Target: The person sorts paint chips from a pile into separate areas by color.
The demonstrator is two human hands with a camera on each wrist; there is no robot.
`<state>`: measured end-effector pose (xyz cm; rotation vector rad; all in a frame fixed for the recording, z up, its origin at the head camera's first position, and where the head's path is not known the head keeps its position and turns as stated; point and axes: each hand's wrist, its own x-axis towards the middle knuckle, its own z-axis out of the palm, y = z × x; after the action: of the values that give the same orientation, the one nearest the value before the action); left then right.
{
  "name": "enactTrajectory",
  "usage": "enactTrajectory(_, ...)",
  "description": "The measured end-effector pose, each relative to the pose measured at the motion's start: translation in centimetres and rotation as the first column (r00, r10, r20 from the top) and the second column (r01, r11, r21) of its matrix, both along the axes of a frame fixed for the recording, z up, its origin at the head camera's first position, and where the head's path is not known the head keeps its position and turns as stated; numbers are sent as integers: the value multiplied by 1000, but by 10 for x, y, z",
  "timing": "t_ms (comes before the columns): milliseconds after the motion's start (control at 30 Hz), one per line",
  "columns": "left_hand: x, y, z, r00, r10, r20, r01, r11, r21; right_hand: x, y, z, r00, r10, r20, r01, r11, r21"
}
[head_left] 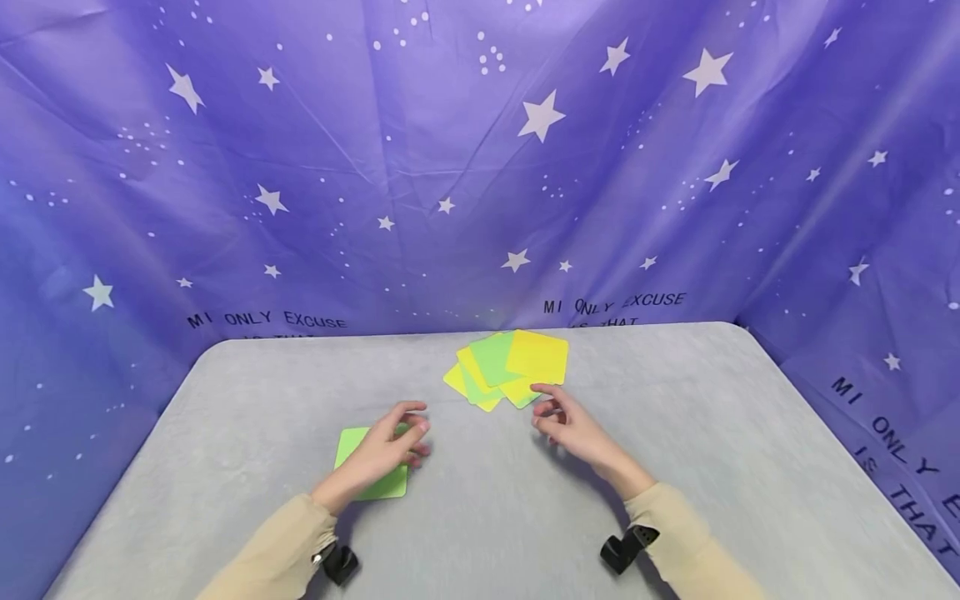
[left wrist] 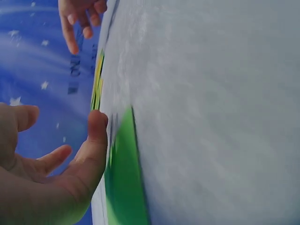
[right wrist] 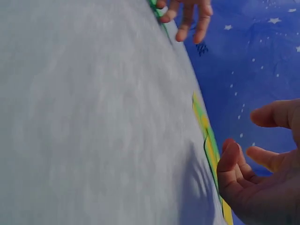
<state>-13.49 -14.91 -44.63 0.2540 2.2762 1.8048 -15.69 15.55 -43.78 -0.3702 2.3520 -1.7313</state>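
My left hand (head_left: 390, 443) hovers over a green card (head_left: 386, 485) on the table's left side, fingers loosely bent and holding nothing. Part of that card is hidden under the hand; its green corner (left wrist: 125, 173) shows below the thumb in the left wrist view. My right hand (head_left: 572, 427) hangs just in front of a fanned pile of yellow and green cards (head_left: 495, 362) near the far edge. Its fingers are loosely curved with nothing between them, and the index fingertip overlaps the pile's near edge in the head view. A yellow card (head_left: 542, 357) lies uppermost at the pile's right.
The grey table (head_left: 480, 525) has rounded far corners. Behind it and along both sides hangs a purple-blue cloth (head_left: 450, 150) with white stars and lettering. Black devices (head_left: 628, 547) are strapped at both wrists over beige sleeves (head_left: 686, 542).
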Motion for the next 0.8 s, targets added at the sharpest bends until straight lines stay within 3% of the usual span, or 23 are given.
enactTrajectory(267, -31, 39, 1, 998, -11, -57, 9, 999, -37, -14, 19, -1, 995, -63, -75, 63, 998, 5)
enactTrajectory(433, -45, 61, 1, 995, -41, -91, 34, 997, -72, -20, 29, 0, 985, -107, -138, 110, 994, 11)
enactTrajectory(700, -69, 84, 8, 981, -78, -175, 30, 965, -261, -33, 41, -5, 982, -106, -157, 126, 984, 122)
enactTrajectory(800, -77, 92, 9, 976, -73, -203, 16, 962, -272, -40, 46, -7, 980, -89, -179, 121, 977, 175)
